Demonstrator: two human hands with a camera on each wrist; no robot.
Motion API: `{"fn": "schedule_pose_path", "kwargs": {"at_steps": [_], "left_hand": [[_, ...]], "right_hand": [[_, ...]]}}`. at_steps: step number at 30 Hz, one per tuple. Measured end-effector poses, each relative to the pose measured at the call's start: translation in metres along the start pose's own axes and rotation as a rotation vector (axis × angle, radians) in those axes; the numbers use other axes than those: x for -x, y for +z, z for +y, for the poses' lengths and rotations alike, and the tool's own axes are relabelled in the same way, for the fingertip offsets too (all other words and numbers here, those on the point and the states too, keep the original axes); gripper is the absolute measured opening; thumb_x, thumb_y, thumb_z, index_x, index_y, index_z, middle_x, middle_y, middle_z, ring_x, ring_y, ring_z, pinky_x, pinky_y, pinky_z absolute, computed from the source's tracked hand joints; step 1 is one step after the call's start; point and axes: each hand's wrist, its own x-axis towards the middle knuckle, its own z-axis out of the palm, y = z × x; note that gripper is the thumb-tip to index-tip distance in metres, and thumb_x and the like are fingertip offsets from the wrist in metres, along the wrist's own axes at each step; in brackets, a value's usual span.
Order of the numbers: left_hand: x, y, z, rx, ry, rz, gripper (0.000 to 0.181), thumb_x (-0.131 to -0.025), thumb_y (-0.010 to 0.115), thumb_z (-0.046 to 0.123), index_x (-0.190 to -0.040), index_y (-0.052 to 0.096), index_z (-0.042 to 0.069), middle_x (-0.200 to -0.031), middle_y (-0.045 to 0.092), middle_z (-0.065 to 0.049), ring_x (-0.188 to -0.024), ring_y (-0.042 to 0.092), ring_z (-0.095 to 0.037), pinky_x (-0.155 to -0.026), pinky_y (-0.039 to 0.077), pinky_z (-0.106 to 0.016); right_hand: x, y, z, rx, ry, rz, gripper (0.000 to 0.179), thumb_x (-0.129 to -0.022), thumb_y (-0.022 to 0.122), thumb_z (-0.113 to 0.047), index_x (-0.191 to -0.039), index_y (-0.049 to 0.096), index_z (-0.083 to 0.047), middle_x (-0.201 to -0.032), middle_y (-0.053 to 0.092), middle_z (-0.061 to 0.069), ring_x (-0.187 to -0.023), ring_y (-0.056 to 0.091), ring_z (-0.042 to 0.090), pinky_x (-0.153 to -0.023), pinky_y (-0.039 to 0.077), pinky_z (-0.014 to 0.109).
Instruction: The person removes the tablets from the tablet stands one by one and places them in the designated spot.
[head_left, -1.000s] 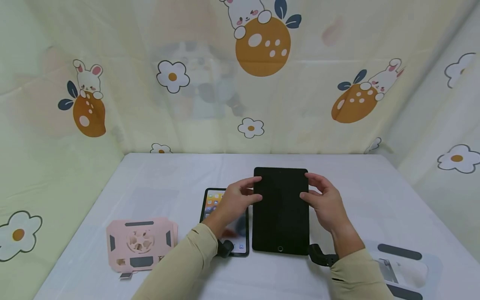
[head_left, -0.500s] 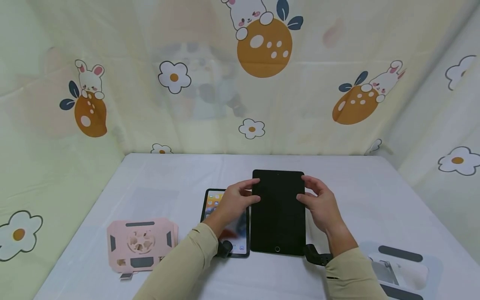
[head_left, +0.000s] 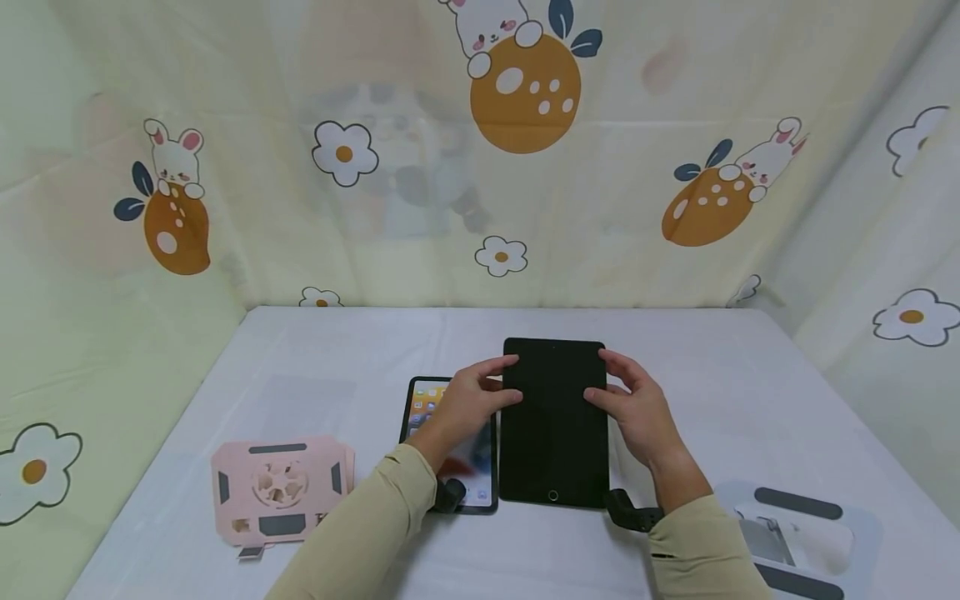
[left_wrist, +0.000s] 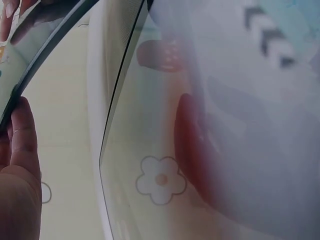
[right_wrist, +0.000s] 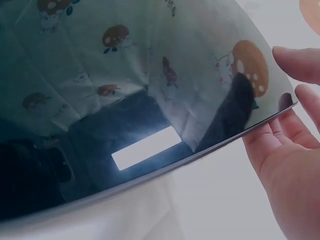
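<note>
A black tablet (head_left: 553, 433) with a dark screen and a round button at its near end is in the middle of the head view. My left hand (head_left: 471, 402) holds its left edge and my right hand (head_left: 639, 407) its right edge, both towards the far end. In the right wrist view, fingers (right_wrist: 290, 131) go beneath the tablet's rim while the thumb is on the screen side. Just left of it, under my left forearm, lies a second tablet (head_left: 474, 485) with a lit screen, partly hidden.
On the white table (head_left: 360, 342), a pink plastic case (head_left: 306, 475) with grey pads lies at the left. At the right front is a pale blue frame-like piece (head_left: 862, 542) with dark grey strips, partly behind my right sleeve. A patterned curtain (head_left: 420, 267) stands behind the table.
The black tablet has shifted slightly left, closer beside the lit one. My right hand has moved left with it, its thumb now reaching a little further over the screen. The left hand has barely moved.
</note>
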Motion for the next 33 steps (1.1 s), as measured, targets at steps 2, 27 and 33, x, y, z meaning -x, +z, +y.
{"fn": "schedule_pose_path", "kwargs": {"at_steps": [2,27,33], "left_hand": [[0.0,0.0,0.0,-0.001,-0.003,-0.001,0.055,-0.091,0.076,0.025,-0.142,0.058,0.032,-0.139,0.056,0.002,-0.109,0.06,-0.017,-0.09,0.052,-0.04],[0.001,0.001,-0.003,-0.062,-0.05,-0.026,0.063,-0.089,0.078,0.022,-0.147,0.052,0.025,-0.144,0.053,-0.004,-0.121,0.054,-0.025,-0.1,0.046,-0.047],[0.002,0.004,-0.004,-0.084,-0.074,-0.042,0.065,-0.089,0.078,0.021,-0.148,0.051,0.028,-0.142,0.055,-0.009,-0.126,0.054,-0.027,-0.101,0.046,-0.048]], "right_hand": [[0.001,0.0,0.001,0.007,0.0,-0.005,0.072,-0.097,0.067,-0.01,-0.158,0.029,-0.01,-0.159,0.029,0.018,-0.132,0.046,0.037,-0.105,0.042,0.039],[0.007,0.008,0.007,0.086,0.023,-0.044,0.076,-0.097,0.067,-0.017,-0.157,0.022,-0.005,-0.156,0.028,0.025,-0.138,0.039,0.042,-0.108,0.036,0.055],[0.009,0.01,0.01,0.127,0.072,-0.028,0.076,-0.097,0.067,-0.022,-0.157,0.023,-0.005,-0.158,0.028,0.024,-0.139,0.037,0.044,-0.108,0.034,0.058]]}}
